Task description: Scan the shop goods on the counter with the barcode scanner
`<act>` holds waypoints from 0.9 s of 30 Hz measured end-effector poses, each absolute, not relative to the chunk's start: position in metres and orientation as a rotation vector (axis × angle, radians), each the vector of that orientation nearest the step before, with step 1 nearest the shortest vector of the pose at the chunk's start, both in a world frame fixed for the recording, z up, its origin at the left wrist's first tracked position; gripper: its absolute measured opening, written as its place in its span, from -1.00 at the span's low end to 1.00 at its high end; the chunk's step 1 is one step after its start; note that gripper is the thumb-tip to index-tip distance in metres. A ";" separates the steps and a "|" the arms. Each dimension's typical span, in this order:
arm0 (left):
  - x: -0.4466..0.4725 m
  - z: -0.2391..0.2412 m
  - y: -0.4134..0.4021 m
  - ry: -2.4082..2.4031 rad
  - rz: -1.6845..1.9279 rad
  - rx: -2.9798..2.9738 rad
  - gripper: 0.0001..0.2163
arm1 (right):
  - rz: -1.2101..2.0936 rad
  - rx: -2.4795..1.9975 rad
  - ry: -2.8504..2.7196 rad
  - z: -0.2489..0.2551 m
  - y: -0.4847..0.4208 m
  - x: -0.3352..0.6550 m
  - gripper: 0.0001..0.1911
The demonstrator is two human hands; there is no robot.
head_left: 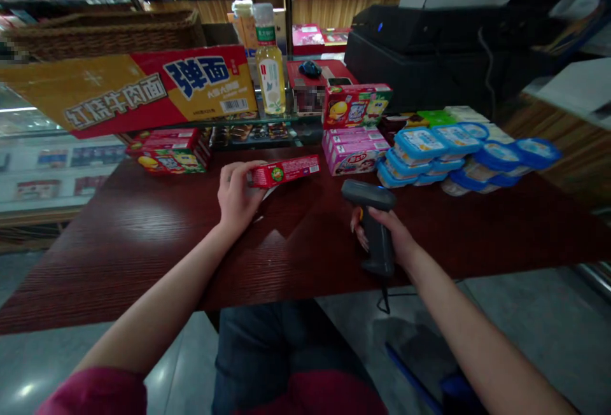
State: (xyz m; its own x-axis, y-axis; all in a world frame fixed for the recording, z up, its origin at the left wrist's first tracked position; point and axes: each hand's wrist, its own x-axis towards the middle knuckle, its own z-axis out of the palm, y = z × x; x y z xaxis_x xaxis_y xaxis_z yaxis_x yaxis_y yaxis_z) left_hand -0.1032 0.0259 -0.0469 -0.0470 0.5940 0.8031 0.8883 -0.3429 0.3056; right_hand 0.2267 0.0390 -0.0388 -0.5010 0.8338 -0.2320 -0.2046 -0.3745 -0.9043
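My left hand [239,195] is closed around one end of a red snack box [286,172], held tilted just over the dark wooden table with a barcode at its right end. In my right hand [389,230] is a dark grey barcode scanner [379,243], gripped by its handle, its head pointing left. A cable hangs from the scanner's base past the table edge. Beyond the scanner stand pink-purple boxes [356,151] with a red snack box [357,106] on top. More red boxes [169,151] sit at the left, behind my left hand.
Stacked blue-lidded tubs [429,151] stand at the right of the table [181,256]. A yellow-red noodle carton [138,87], a wicker basket [114,33] and a bottle of yellow drink [270,68] line the back. A black machine [420,65] rises behind the tubs.
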 end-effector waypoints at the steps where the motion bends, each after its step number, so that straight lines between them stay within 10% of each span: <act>1: -0.101 -0.048 0.029 -1.560 -1.324 -1.963 -0.59 | 1.929 -0.935 -1.131 -0.039 0.039 0.226 -0.55; 27: -0.135 -0.055 0.025 -1.685 -1.779 -2.079 -0.47 | 1.808 -1.037 -1.049 -0.034 0.035 0.225 -0.54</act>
State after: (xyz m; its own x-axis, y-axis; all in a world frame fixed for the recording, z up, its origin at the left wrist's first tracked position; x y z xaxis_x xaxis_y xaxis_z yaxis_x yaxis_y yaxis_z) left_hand -0.1354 0.0252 -0.0548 -0.1614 0.7177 0.6774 0.6376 -0.4481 0.6267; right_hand 0.2255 0.0353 -0.0344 -0.3571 0.8980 -0.2572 -0.2228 -0.3492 -0.9102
